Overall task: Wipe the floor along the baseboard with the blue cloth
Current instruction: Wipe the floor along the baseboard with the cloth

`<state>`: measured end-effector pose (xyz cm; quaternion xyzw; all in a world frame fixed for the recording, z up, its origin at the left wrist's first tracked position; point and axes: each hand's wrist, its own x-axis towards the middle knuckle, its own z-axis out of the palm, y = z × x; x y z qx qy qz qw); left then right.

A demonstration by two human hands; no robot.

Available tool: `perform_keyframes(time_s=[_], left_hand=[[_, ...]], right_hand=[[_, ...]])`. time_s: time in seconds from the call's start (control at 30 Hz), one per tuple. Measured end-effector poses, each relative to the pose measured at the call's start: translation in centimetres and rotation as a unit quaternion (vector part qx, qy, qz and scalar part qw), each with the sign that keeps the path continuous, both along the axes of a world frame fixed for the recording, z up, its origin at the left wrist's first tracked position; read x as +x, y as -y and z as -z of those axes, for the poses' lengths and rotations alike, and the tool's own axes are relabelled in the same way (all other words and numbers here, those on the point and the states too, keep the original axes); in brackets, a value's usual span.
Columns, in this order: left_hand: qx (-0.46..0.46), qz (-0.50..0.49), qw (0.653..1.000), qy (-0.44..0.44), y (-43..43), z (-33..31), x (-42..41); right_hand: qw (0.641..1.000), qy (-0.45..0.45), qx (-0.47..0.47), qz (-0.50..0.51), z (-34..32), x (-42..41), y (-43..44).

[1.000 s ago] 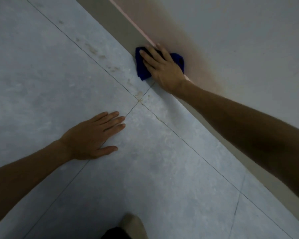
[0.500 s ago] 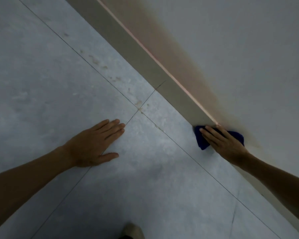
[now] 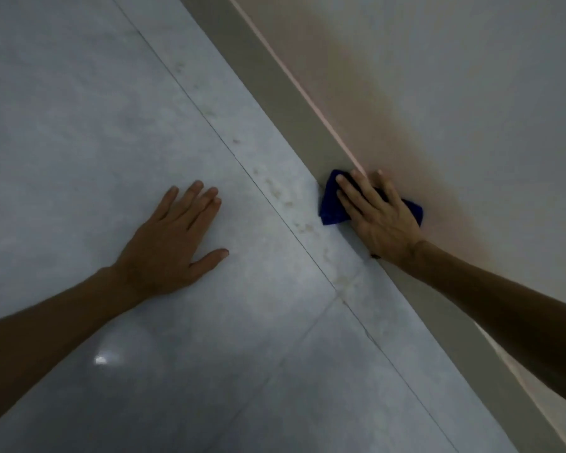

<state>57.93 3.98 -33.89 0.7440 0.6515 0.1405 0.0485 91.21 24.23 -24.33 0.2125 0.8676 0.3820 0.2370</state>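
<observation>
Right hand (image 3: pixel 378 217), fingers straight and slightly spread, presses the blue cloth (image 3: pixel 332 207) flat where the floor (image 3: pixel 111 125) meets the baseboard (image 3: pixel 275 76). The left hand (image 3: pixel 174 243) rests open on the floor, well apart. Since nothing pinches the cloth, it could bunch or slip from under the palm. Hugging the baseboard may also miss the brownish marks (image 3: pixel 288 197) just beside it.

An indoor room: grey tiled floor (image 3: pixel 95 132), beige baseboard (image 3: pixel 285 103), plain painted wall (image 3: pixel 455 76).
</observation>
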Motion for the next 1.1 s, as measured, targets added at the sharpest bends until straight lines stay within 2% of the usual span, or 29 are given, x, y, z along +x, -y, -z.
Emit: perform_keyframes(time_s=[0.17,0.37,0.53,0.73,0.93,1.1], left_hand=[[-0.026,-0.137,0.99,0.015,-3.7,0.2,-6.4],[-0.048,-0.24,0.968,0.051,-5.7,0.3,-8.4],[-0.071,-0.236,0.966,0.082,-5.9,0.4,-8.5],[-0.088,-0.222,0.966,0.097,-6.1,0.1,-8.9],[-0.093,-0.21,0.967,0.106,-6.0,0.2,-9.1],[-0.075,-0.213,0.969,0.1,-6.2,0.2,-9.1]], right_hand=[[0.999,0.009,0.032,-0.033,1.2,-10.6,-6.3],[0.996,0.025,0.064,-0.06,2.0,-24.0,-12.5],[0.993,0.014,0.09,-0.079,2.1,-34.7,-17.1],[0.992,0.018,0.103,-0.066,2.7,-43.2,-21.0],[0.994,0.002,0.093,-0.053,1.8,-49.5,-23.4],[0.994,0.015,0.094,-0.061,1.0,-50.5,-24.1]])
